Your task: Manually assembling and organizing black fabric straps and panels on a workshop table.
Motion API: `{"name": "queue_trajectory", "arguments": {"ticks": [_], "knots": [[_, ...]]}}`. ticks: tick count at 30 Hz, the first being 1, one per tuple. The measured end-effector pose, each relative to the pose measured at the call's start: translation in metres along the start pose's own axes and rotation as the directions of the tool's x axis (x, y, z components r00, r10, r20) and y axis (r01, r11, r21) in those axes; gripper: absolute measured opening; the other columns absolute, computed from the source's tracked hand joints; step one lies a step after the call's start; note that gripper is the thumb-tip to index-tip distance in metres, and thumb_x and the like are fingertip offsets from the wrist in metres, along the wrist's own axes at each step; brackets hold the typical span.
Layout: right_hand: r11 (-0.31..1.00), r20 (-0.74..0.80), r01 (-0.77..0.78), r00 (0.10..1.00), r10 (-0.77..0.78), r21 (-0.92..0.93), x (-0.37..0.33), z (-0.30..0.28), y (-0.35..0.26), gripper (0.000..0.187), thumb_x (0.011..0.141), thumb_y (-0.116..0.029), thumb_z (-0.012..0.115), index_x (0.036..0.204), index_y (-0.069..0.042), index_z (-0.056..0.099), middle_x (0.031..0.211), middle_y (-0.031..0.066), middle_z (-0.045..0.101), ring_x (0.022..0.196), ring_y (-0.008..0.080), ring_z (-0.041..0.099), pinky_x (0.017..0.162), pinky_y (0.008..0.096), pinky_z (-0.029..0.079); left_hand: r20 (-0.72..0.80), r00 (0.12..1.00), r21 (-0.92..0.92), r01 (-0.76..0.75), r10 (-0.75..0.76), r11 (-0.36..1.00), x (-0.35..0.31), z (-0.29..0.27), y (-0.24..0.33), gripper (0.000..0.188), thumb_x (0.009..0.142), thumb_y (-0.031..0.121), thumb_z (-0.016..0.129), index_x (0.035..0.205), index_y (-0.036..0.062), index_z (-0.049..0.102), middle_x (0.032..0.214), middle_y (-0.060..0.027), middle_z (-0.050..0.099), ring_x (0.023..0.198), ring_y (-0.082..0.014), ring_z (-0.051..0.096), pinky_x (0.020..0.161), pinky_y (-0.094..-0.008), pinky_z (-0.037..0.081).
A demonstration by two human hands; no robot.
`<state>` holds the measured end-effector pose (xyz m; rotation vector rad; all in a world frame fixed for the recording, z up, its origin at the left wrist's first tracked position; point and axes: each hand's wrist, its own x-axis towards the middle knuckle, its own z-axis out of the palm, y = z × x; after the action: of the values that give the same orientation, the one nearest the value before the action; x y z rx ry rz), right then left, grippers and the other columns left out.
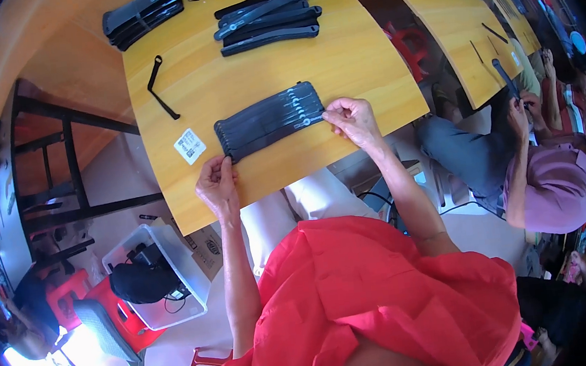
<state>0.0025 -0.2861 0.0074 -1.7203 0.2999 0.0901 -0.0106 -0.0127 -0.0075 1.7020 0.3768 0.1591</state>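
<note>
A flat row of black straps [267, 120] lies side by side on the yellow wooden table [358, 57], with pale printed marks towards the right end. At the near left corner, my left hand [217, 184] is closed, thumb and fingers pinching the end of the nearest strap. My right hand [353, 122] pinches that strap's other end, by the near right corner of the row. One loose black strap [162, 102] lies bent on the table, farther off to the left. A white printed label [189, 146] rests close to my left hand.
Piles of black straps [270, 35] and a tied black bundle [145, 19] occupy the table's far side. A clear plastic bin [201, 290] with black items stands on the floor at left. To the right, a person in a purple shirt [554, 186] works at another table [447, 27].
</note>
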Motion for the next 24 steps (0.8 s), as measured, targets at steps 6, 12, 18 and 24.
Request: {"name": "queue_trajectory", "arguments": {"ticks": [6,12,18,24], "knots": [[0.999,0.067,-0.025,0.998,0.023,0.042,0.0027,-0.0079,0.0069,0.009,0.083,-0.010,0.062,0.084,-0.001,0.060,0.064,0.0007,0.056,0.052,0.0050,0.052,0.043,0.0173,0.040,-0.003,1.000,-0.018,-0.025,0.025,1.000,-0.0008,0.0025,0.0015,0.006,0.081,0.004,0.063,0.083,-0.0011,0.061,0.065,-0.0011,0.058,0.052,-0.0046,0.051,0.047,-0.0175,0.042],[0.999,0.046,-0.054,0.998,0.053,0.009,0.0049,-0.0044,0.0016,0.008,0.082,-0.009,0.062,0.083,0.000,0.061,0.062,0.0013,0.057,0.050,0.0056,0.053,0.042,0.0186,0.042,-0.019,1.000,0.008,-0.017,0.017,1.000,-0.0007,0.0024,-0.0011,0.006,0.082,0.005,0.063,0.083,-0.0010,0.061,0.064,-0.0004,0.057,0.052,-0.0044,0.051,0.047,-0.0173,0.042],[0.999,0.020,-0.038,0.999,0.037,0.030,0.0073,-0.0047,0.0033,0.009,0.080,-0.009,0.063,0.081,0.000,0.062,0.059,0.0014,0.057,0.048,0.0064,0.055,0.040,0.0196,0.044,-0.017,1.000,0.016,-0.012,0.012,1.000,-0.0006,0.0046,0.0030,0.007,0.082,0.006,0.063,0.083,-0.0007,0.060,0.064,-0.0004,0.057,0.052,-0.0044,0.050,0.047,-0.0170,0.041],[0.998,-0.011,-0.063,0.998,0.063,0.018,0.0081,-0.0017,0.0008,0.009,0.080,-0.008,0.063,0.079,0.000,0.063,0.059,0.0019,0.057,0.047,0.0068,0.055,0.039,0.0196,0.044,-0.019,1.000,0.010,-0.011,0.011,1.000,-0.0005,0.0041,0.0018,0.007,0.082,0.006,0.063,0.082,-0.0006,0.060,0.064,0.0000,0.056,0.052,-0.0038,0.050,0.047,-0.0162,0.040]]}}
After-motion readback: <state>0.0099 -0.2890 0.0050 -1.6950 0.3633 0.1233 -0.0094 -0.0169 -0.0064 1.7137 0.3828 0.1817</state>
